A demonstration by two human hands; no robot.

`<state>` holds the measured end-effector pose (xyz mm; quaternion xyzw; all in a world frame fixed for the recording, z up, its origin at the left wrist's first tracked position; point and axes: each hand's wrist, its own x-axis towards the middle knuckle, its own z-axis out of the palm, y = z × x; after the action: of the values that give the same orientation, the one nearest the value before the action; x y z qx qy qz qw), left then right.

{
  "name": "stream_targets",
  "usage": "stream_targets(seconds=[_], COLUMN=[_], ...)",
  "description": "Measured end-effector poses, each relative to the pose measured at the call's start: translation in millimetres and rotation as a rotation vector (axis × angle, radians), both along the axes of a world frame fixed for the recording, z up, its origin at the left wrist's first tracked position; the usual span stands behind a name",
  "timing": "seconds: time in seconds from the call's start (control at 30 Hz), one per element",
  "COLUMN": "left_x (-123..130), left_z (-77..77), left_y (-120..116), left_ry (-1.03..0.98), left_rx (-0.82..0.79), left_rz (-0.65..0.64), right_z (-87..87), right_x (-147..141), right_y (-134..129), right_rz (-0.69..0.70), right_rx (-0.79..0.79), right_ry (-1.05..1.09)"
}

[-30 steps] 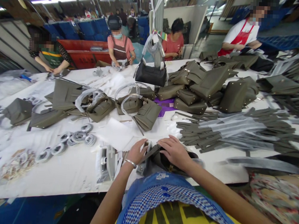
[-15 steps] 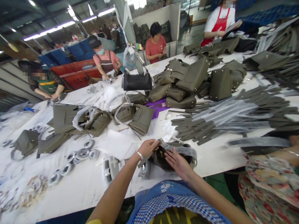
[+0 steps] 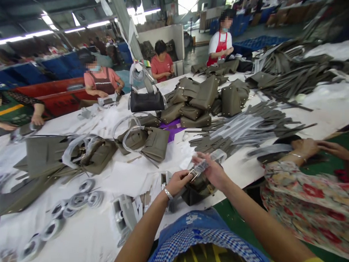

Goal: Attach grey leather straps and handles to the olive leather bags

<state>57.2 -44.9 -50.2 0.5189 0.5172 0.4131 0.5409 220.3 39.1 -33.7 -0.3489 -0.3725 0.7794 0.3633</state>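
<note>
In the head view my left hand pinches the buckle end of a handbag strap, next to a square metal buckle. My right hand is closed around the same strap, which is wrapped in clear plastic film. Beneath both hands an olive-brown handbag rests near the table's front edge, partly covered by my hands and the strap. Left of it stands a grey-and-white tape dispenser, its details unclear.
Olive handbags are heaped mid-table, with loose straps to their right. Rolled coils and more bags lie left. A black handbag stands farther back. Close on my right is a co-worker's floral sleeve; others work across the table.
The view has turned to the right. My right hand, earlier laid open against the strap, now closes around it, and the buckle has tilted upward into sight. The co-worker's hands have come together.
</note>
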Motion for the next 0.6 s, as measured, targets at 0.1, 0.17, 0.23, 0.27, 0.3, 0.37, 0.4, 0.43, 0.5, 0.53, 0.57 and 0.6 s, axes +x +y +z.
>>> stream_targets(seconds=[0.1,0.17,0.23,0.27,0.3,0.37,0.4,0.43,0.5,0.53,0.57,0.6], left_x=[6,7,7,7,8,8,9,10,11,12,13,15], left_z=[-4.7,-7.6,-10.8,-12.5,-14.4,-18.6,-20.6,-22.5,-25.7,-26.8,-27.6,-28.1], left_y=[-8,-13,-16,-16,-16,-17,-17,-17,-18,-19,-20,-21], left_ry=[-0.016,-0.032,-0.028,-0.018,-0.008,0.001,-0.001,-0.005,-0.015,-0.024,-0.035,-0.047], left_rx=[0.006,-0.003,-0.006,-0.005,-0.002,0.001,0.002,0.004,0.015,0.021,0.027,0.030], left_rz=[-0.022,-0.043,-0.057,-0.063,-0.070,-0.087,-0.097,-0.106,-0.107,-0.097,-0.082,-0.067], right_z=[-5.0,-7.7,-8.6,-8.7,-8.7,-8.2,-7.4,-6.3,-3.0,-1.2,0.3,1.4], right_x=[-7,-9,-8,-7,-6,-3,-2,0,2,3,4,4], right_y=[-28,-32,-26,-22,-16,-7,-5,-4,-8,-13,-21,-29], right_rz=[0.083,-0.003,-0.106,-0.159,-0.211,-0.310,-0.358,-0.400,-0.438,-0.425,-0.392,-0.346], right_rx=[-0.072,-0.086,-0.104,-0.116,-0.133,-0.175,-0.192,-0.197,-0.162,-0.135,-0.117,-0.114], right_ry=[-0.087,-0.097,-0.061,-0.036,-0.011,0.031,0.046,0.061,0.080,0.079,0.069,0.051])
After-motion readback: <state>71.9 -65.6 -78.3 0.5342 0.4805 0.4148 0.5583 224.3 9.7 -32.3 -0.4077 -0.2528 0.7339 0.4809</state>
